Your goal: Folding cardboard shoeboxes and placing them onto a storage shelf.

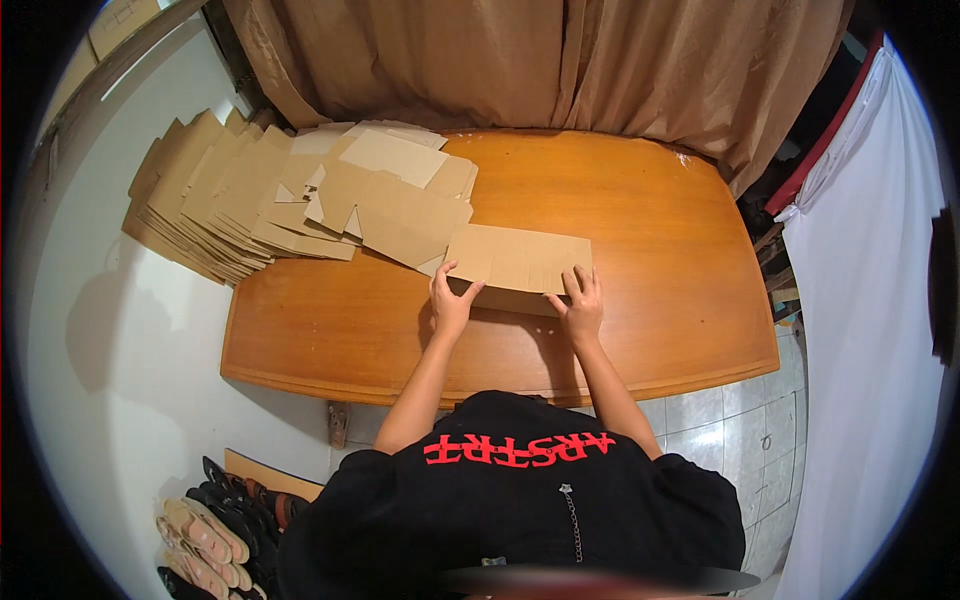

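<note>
A closed brown cardboard box [520, 257] rests on the wooden table in front of me, its long side facing my body. At the box's near left corner is my left hand [454, 300], fingers on the left end and thumb along the front top edge. My right hand [580, 305] grips the near right corner, with its fingertips on the lid and its thumb against the front. The box's underside and far side are hidden.
Flattened cardboard boxes [400, 215] lie fanned and stacked across the table's left end, the closest ones beside the box. The wooden table [640, 340] has a curved near edge. A brown curtain [450, 70] hangs behind it; sandals [205, 530] are piled at lower left.
</note>
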`<state>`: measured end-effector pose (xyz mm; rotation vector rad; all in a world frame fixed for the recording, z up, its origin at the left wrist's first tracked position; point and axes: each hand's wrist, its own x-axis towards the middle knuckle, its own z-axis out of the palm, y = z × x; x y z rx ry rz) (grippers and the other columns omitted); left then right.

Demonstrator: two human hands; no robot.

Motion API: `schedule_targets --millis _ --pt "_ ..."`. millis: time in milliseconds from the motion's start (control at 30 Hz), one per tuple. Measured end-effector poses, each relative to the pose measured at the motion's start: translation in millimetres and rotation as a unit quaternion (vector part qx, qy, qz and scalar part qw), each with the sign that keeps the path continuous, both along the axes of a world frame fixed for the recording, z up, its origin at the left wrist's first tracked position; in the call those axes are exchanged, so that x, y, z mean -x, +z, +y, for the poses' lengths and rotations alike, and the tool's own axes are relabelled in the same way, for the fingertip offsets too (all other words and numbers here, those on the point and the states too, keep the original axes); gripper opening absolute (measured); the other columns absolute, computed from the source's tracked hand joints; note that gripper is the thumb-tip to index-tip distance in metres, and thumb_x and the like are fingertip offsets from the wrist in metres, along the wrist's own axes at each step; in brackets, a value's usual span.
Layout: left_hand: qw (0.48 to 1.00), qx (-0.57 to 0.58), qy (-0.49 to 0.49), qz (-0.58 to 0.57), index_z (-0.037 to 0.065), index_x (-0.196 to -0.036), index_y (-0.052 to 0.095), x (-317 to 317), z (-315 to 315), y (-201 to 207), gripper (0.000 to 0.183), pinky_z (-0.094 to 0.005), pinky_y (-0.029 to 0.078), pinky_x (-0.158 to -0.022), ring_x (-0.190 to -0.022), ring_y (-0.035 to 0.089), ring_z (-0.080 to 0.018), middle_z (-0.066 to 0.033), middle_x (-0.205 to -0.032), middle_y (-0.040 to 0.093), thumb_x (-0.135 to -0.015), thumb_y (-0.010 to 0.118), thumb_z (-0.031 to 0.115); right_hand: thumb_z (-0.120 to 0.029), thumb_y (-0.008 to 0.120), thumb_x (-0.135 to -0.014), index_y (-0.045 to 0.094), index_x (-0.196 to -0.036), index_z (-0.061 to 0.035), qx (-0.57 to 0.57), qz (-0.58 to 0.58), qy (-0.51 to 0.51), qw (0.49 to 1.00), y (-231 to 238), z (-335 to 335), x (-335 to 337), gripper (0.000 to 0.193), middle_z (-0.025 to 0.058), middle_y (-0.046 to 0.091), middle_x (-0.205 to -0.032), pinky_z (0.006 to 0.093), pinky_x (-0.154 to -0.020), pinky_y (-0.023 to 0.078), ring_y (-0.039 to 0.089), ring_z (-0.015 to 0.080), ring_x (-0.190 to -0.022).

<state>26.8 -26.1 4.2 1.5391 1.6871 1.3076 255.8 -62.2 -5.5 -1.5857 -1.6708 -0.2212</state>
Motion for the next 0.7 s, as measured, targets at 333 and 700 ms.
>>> schedule_targets --millis 333,700 --pt "0.999 -0.013 0.006 0.037 0.008 -0.116 0.045 -3.3 6.6 1.5 0.057 -0.0411 0.035 -0.092 -0.109 0.043 -0.032 -0.0134 -0.115 0.05 -0.07 0.073 0.028 -0.03 0.073 -0.067 0.061 -0.103 -0.0071 -0.007 0.017 -0.01 1.0 1.7 4.9 1.9 0.044 0.0128 0.054 -0.114 0.0458 -0.091 0.039 0.042 0.0416 -0.113" --pt "0.995 -0.003 0.01 0.099 0.011 -0.118 0.044 -6.9 10.2 3.2 0.059 -0.041 0.035 -0.091 -0.108 0.043 -0.0311 -0.0121 -0.116 0.051 -0.071 0.071 0.034 -0.029 0.074 -0.064 0.06 -0.103 -0.01 -0.041 -0.015 -0.034 0.998 -9.3 15.1 2.4 0.046 0.0104 0.055 -0.11 0.0438 -0.087 0.044 0.045 0.0404 -0.11"
